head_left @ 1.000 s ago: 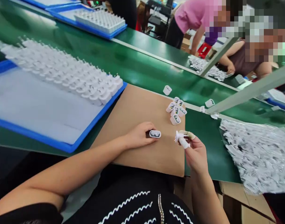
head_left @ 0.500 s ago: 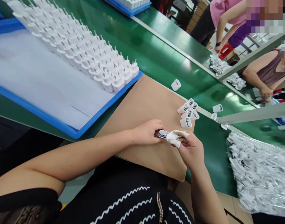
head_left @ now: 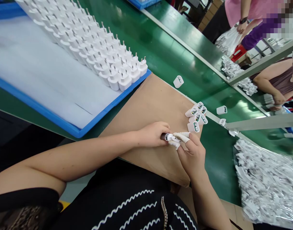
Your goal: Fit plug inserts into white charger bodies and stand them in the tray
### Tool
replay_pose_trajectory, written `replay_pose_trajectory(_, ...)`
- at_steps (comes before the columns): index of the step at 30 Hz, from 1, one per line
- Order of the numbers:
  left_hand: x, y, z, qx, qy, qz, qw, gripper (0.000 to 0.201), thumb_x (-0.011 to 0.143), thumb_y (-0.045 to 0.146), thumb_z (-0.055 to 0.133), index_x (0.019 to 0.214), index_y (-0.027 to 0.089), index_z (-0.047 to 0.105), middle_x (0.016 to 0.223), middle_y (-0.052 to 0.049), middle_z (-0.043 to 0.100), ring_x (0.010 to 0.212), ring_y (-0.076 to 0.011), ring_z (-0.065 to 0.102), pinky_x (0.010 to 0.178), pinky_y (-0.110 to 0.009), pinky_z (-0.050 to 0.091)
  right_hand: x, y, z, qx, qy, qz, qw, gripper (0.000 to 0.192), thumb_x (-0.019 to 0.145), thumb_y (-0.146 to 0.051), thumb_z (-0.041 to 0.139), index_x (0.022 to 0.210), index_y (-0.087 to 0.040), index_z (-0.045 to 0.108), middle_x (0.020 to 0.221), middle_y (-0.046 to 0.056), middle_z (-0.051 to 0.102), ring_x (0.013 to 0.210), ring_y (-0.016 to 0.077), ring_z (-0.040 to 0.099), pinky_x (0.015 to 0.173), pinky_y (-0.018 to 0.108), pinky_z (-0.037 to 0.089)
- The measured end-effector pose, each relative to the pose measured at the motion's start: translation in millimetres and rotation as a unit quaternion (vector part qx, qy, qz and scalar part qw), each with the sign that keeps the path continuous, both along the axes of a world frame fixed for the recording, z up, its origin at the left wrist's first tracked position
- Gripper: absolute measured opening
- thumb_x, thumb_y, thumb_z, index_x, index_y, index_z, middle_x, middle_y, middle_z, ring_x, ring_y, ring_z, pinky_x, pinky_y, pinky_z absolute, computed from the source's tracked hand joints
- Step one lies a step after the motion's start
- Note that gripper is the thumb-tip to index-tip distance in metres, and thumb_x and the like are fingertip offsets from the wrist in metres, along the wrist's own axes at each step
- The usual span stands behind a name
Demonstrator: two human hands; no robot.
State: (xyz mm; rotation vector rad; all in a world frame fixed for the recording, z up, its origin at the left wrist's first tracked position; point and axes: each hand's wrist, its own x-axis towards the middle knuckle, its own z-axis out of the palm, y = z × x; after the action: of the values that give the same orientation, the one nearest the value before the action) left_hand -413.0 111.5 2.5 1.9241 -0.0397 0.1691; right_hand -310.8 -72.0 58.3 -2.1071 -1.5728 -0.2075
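Observation:
My left hand (head_left: 152, 134) is closed around a small charger housing (head_left: 166, 136), its open end facing right. A dark brown patch shows between the fingers and that end; I cannot tell what it is. White finger covers are on the thumb and fingers of my right hand (head_left: 192, 148). They pinch a small white plug part (head_left: 172, 138) right at the housing's mouth; how far in it sits is hidden. Beyond the right hand, several open white charger housings (head_left: 194, 127) stand in a cluster, circuit boards showing inside. Brown cardboard (head_left: 146, 108) lies under both hands.
At the left, a blue tray (head_left: 80, 131) carries rows of white plug chargers (head_left: 124, 80), pins up. Loose housings (head_left: 178, 81) lie on the green bench (head_left: 161, 54). A clear bag of white parts (head_left: 266, 182) is at right. Two co-workers (head_left: 268, 81) work across the bench.
My right hand has moved slightly left, bringing the white plug part up to the housing's mouth. My left hand keeps its grip. Across the bench, a co-worker now holds a whitish plastic bag.

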Motion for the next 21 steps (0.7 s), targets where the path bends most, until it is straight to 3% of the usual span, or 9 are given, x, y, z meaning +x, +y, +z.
replay_pose_trajectory(10, 1.1, -0.9, -4.7, -0.009, -0.013, 0.003, 1.000, 0.007, 0.083, 0.020, 0.078, 0.089, 0.017, 0.076, 0.099, -0.005, 0.069, 0.091, -0.0198, 0.066, 0.082, -0.028, 0.049, 3.3, 6.1, -8.0, -0.042, -0.058, -0.003, 0.997, 0.017, 0.085, -0.008, 0.061, 0.075, -0.022, 0.066, 0.078, 0.003, 0.059, 0.073, 0.0187, 0.053, 0.064, 0.031, 0.039)
replay_pose_trajectory(14, 2.5, -4.6, -1.5, 0.004, -0.012, 0.007, 1.000, 0.008, 0.083, 0.023, 0.078, 0.087, 0.017, 0.076, 0.098, -0.006, 0.069, 0.092, -0.0205, 0.066, 0.083, -0.030, 0.050, -1.1, 4.0, -17.5, -0.020, -0.033, -0.013, 0.999, 0.019, 0.088, -0.014, 0.062, 0.097, -0.023, 0.075, 0.083, 0.004, 0.065, 0.084, 0.0237, 0.055, 0.074, 0.035, 0.045)
replay_pose_trajectory(17, -8.5, -7.8, 18.3, 0.034, -0.004, 0.016, 0.999, 0.006, 0.082, 0.017, 0.076, 0.088, 0.017, 0.076, 0.097, -0.006, 0.071, 0.091, -0.0210, 0.068, 0.085, -0.031, 0.053, 3.3, -7.2, -23.8, 0.011, 0.081, -0.011, 0.997, 0.037, 0.092, -0.029, 0.066, 0.129, -0.027, 0.070, 0.102, 0.006, 0.071, 0.095, 0.0258, 0.061, 0.084, 0.040, 0.051)
replay_pose_trajectory(19, -26.7, -3.2, 38.4, 0.030, -0.022, 0.060, 0.997, 0.012, 0.085, 0.020, 0.075, 0.097, 0.019, 0.078, 0.102, -0.007, 0.074, 0.097, -0.0219, 0.069, 0.090, -0.032, 0.054, 21.1, -24.9, -22.8, 0.057, 0.153, -0.082, 0.983, 0.053, 0.092, -0.042, 0.066, 0.143, -0.029, 0.061, 0.119, 0.008, 0.071, 0.101, 0.0274, 0.066, 0.091, 0.046, 0.052)
replay_pose_trajectory(21, -51.7, 15.2, 58.7, 0.019, -0.057, 0.181, 0.982, 0.023, 0.087, 0.030, 0.077, 0.108, 0.021, 0.077, 0.108, -0.006, 0.076, 0.103, -0.0225, 0.070, 0.094, -0.033, 0.055, 56.9, -51.5, -21.2, 0.134, 0.162, -0.240, 0.948, 0.054, 0.090, -0.053, 0.063, 0.140, -0.030, 0.064, 0.119, 0.011, 0.070, 0.097, 0.0302, 0.068, 0.090, 0.052, 0.051)
